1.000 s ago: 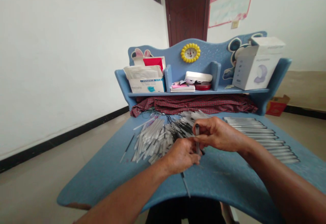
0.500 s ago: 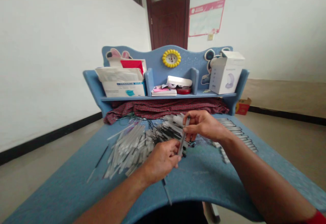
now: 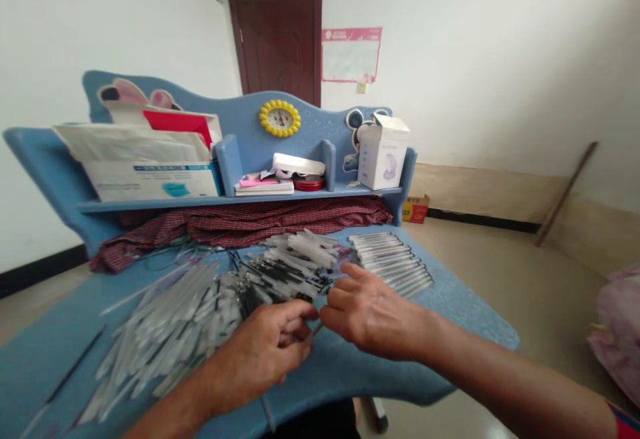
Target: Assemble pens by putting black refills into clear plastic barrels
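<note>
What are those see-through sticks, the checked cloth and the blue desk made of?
See-through sticks: probably plastic, pale and translucent with dark cores showing inside. Checked cloth: woven fabric, matt, lying in soft folds. Blue desk: looks like moulded plastic or painted board, with rounded edges and a dull top.

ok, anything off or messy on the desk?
Mostly the clear tubes: a loose heap sprawled across the left of the desk, unlike the neat row on the right. One thin rod lies apart at far left. The plaid cloth is bunched under the shelf. Nothing looks broken.
</note>
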